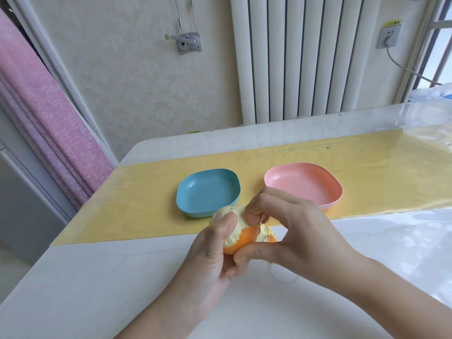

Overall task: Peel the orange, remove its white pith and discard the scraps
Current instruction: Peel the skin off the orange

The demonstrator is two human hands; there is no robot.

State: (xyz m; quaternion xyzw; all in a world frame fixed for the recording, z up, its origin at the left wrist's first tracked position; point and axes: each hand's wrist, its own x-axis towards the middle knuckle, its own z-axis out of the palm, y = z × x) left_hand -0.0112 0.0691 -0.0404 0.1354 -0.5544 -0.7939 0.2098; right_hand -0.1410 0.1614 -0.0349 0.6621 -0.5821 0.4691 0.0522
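Observation:
A partly peeled orange (pixel 241 237) is held above the white table, its upper part bare pale pith and its lower part still orange rind. My left hand (pixel 215 253) grips it from the left and below, thumb pressed on the pith. My right hand (pixel 291 231) comes in from the right, its thumb under the fruit and its curled fingers on top, pinching a loosened flap of peel (pixel 266 234) that hangs off the right side. A blue dish (pixel 208 192) and a pink dish (pixel 303 184) stand just beyond the hands, both with nothing large in them.
The dishes sit on a yellow mat (pixel 137 194) under a clear table cover. The table's left edge (pixel 80 216) runs close to a pink curtain (pixel 44 111). A white radiator (pixel 300 57) lines the wall behind, and crumpled clear plastic (pixel 430 94) lies at the far right.

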